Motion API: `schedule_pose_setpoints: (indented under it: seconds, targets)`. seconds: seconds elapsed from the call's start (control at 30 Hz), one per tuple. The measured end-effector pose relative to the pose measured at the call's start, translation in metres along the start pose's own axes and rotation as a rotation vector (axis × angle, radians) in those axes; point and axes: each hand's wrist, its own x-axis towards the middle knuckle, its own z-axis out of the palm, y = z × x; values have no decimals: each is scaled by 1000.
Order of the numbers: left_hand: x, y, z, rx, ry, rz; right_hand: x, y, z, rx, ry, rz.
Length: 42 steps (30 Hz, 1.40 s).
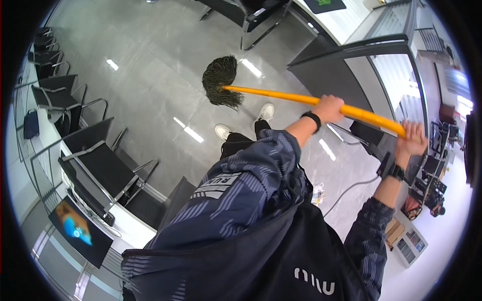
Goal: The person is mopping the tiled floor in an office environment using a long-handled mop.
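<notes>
A mop with a dark, stringy head [222, 82] rests on the grey tiled floor, just beyond my shoes. Its orange-yellow handle [278, 95] slants up to the right. My left hand [328, 109] is wrapped around the handle partway up, with a black band on the wrist. Near the handle's upper end, my right hand [412, 139] grips it too; that wrist also wears a dark strap with a dark device at it, and a grey cable runs from there. Both hands are apart on the handle. The mop strands are spread in a curved shape.
Black chairs with metal frames [109, 169] and white desks [56, 146] line the left. A monitor [81, 229] stands lower left. Another chair [244, 15] is at the top, near a grey desk panel [331, 71] with a framed partition [418, 75]. A cardboard box [394, 230] lies lower right.
</notes>
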Motion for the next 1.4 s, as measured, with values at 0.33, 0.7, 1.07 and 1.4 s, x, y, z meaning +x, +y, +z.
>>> schedule_pose_setpoints:
  seconds: [0.33, 0.7, 1.07, 1.4]
  targets:
    - [-121, -81, -187, -3, 441, -301, 35, 114, 244, 104, -511, 195]
    - [-400, -176, -215, 196, 876, -577, -174, 266, 379, 205, -785, 507]
    - [-515, -194, -193, 41, 1369, -1009, -281, 288, 437, 147, -1490, 446]
    - [-325, -118, -188, -48, 1414, -629, -149, 153, 380, 14, -1587, 14]
